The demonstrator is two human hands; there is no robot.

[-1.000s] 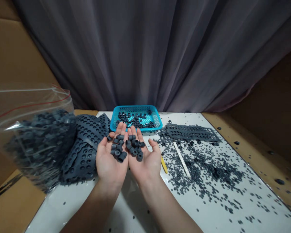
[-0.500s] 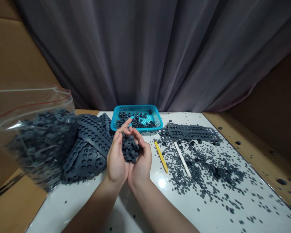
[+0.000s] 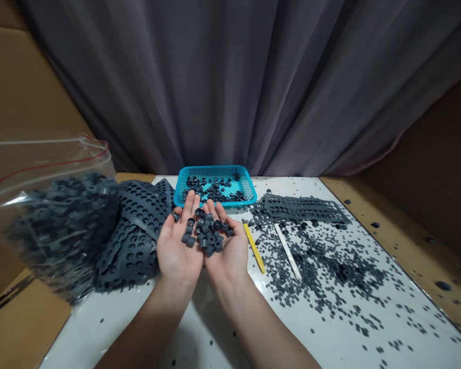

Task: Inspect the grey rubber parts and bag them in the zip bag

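Both my hands lie side by side, palms up and fingers stretched forward, bearing a loose heap of small black rubber caps [image 3: 209,233]. A few of the caps rest on my left hand [image 3: 180,256]; more of them sit on my right hand [image 3: 228,256]. The caps are short hollow cylinders, some showing a round opening. Just beyond my fingertips stands a blue perforated basket [image 3: 253,190] with many similar black pieces spread on its bottom. My fingertips overlap its near rim in the view; I cannot tell whether they touch it.
At left, a clear zip bag [image 3: 61,225] bulges with black pieces beside stacked perforated black rubber sheets [image 3: 134,246]. To the right lie a yellow stick [image 3: 254,248], a white stick [image 3: 288,252], flat punched strips [image 3: 305,209] and scattered black discs [image 3: 322,277] on the white table [image 3: 146,328].
My hands have opened out from a deep, closed cup to flatter palms. The caps, earlier bunched between them, now lie spread over the palms and fingers.
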